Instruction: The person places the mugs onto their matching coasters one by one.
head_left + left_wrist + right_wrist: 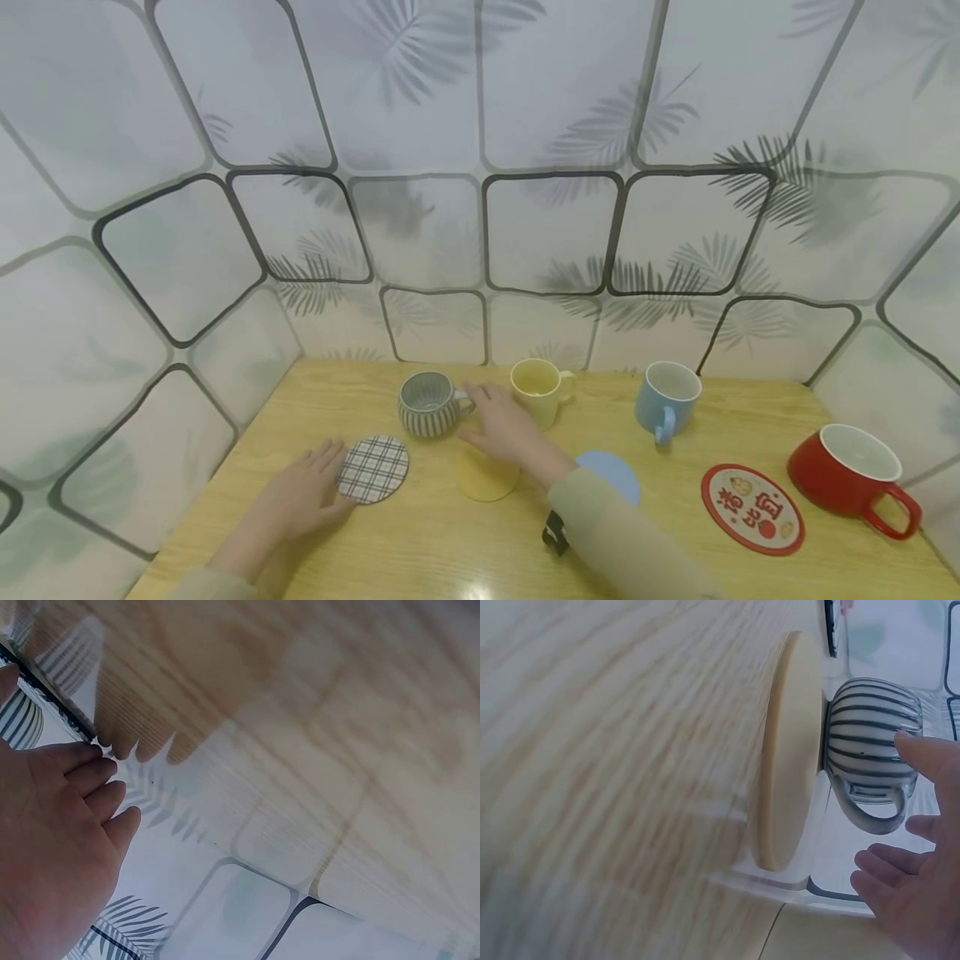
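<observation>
A plaid round coaster (372, 469) lies on the wooden table, and my left hand (303, 492) is at its left edge, fingers extended along the rim and thumb by its near side. In the left wrist view those fingertips meet the coaster's dark edge (52, 694). My right hand (504, 423) reaches over a yellow round coaster (487, 483) towards a grey striped mug (427, 406). The right wrist view has the fingers (891, 864) spread beside the mug's handle (870, 821), thumb close to its side, not wrapped round it. This mug stands upright just beyond the two coasters.
Right of my right hand stands a yellow mug (538, 396). A blue mug (667, 400) is further right, and a blue coaster (613, 477) is partly hidden by my sleeve. At the far right sit a red-rimmed coaster (752, 510) and a red mug (840, 475). Patterned walls (547, 325) border the table.
</observation>
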Demonstrator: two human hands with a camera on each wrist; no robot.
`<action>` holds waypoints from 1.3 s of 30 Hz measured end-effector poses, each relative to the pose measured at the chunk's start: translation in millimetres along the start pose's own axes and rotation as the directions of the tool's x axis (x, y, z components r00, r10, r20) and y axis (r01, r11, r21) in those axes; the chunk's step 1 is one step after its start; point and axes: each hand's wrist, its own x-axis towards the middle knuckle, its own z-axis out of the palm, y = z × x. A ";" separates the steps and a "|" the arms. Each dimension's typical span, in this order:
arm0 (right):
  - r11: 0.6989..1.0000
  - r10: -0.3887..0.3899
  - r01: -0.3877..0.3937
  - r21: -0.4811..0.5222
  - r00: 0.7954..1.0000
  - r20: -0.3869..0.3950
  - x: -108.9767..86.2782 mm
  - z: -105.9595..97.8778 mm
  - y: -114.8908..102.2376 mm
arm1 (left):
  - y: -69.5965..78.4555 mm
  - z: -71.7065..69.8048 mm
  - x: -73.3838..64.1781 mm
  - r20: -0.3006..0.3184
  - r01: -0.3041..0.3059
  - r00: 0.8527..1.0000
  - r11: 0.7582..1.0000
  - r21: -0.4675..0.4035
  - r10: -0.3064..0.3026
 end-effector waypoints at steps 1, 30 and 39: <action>1.000 0.003 -0.003 0.009 1.000 -0.002 1.1 0.8 0.9 | 0.0 -0.3 0.1 0.002 0.002 1.000 1.000 -0.003 -0.002; 0.866 0.054 -0.023 0.500 0.997 -0.047 27.8 31.2 16.6 | 0.8 2.4 -0.5 0.014 0.020 1.000 1.000 -0.024 -0.020; 0.866 0.098 -0.050 0.498 0.993 -0.070 31.6 33.6 19.3 | 2.8 0.2 -0.3 0.024 0.017 1.000 0.999 -0.028 -0.016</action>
